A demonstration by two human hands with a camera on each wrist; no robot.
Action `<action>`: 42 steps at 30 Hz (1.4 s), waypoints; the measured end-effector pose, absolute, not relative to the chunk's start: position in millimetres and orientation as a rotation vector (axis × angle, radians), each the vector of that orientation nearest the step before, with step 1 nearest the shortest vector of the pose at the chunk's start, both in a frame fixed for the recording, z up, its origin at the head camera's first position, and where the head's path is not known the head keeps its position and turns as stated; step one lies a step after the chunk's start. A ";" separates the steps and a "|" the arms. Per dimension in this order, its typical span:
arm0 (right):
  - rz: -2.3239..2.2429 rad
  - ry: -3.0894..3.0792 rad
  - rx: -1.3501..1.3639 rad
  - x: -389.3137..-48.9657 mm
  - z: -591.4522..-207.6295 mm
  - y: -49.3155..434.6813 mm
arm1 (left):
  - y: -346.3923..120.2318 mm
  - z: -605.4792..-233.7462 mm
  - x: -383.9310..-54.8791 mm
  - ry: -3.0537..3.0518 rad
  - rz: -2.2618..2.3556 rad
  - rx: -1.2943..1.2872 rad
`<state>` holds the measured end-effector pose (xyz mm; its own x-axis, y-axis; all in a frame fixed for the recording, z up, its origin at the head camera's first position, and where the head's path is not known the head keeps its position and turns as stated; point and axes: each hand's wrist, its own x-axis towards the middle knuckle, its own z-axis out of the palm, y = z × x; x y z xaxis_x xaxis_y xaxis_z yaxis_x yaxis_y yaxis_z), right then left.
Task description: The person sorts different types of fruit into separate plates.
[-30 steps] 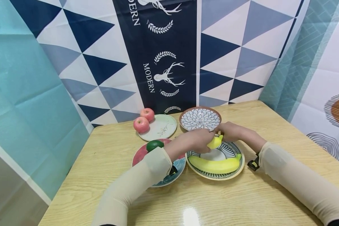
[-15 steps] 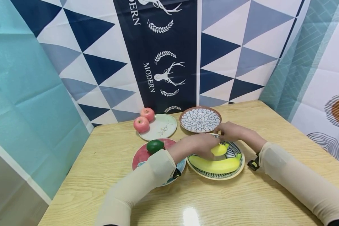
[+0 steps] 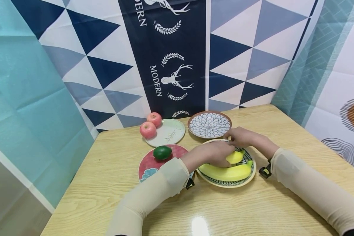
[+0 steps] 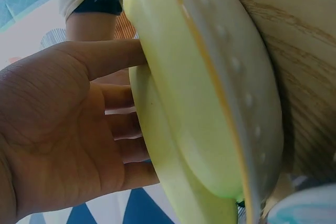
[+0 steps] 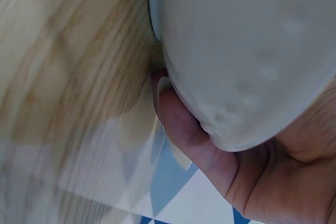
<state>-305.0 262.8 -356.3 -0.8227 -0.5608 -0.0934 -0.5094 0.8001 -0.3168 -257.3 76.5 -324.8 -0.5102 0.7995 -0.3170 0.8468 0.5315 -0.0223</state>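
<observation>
In the head view my left hand (image 3: 216,154) holds a yellow banana (image 3: 235,157) low over a plate with black-and-white stripes (image 3: 224,185). Nearer to me, another banana (image 3: 225,173) lies along the front of that plate. The left wrist view shows my thumb and fingers (image 4: 123,124) on either side of the held banana (image 4: 152,114), which lies against the other one. At the far right of the plate, my right hand (image 3: 240,136) grips its rim. In the right wrist view, fingers (image 5: 181,116) curl along the outside of the pale plate wall (image 5: 241,51).
A red and blue plate (image 3: 146,167) with a green avocado-like fruit (image 3: 162,152) stands at the left, partly under my left forearm. Behind it, two apples (image 3: 148,130) sit at the edge of a pale plate (image 3: 168,136). A brown-rimmed bowl (image 3: 209,125) stands at the back.
My left hand has moved right and toward me with its banana, down to the one lying in the plate. My right hand stays at the rim.
</observation>
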 end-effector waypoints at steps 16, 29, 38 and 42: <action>-0.425 2.805 -0.852 -305.2 -358.6 262.7 | 74.6 -331.8 -264.7 2.472 -0.200 1.426; -0.460 2.787 -0.813 -307.0 -357.1 261.3 | 70.3 -328.3 -265.7 2.473 -0.068 1.417; -0.449 2.783 -0.749 -305.2 -353.8 258.8 | 64.6 -319.9 -261.5 2.540 -0.103 1.386; -0.450 2.788 -0.748 -305.1 -354.3 259.1 | 62.1 -316.0 -261.8 2.539 -0.072 1.376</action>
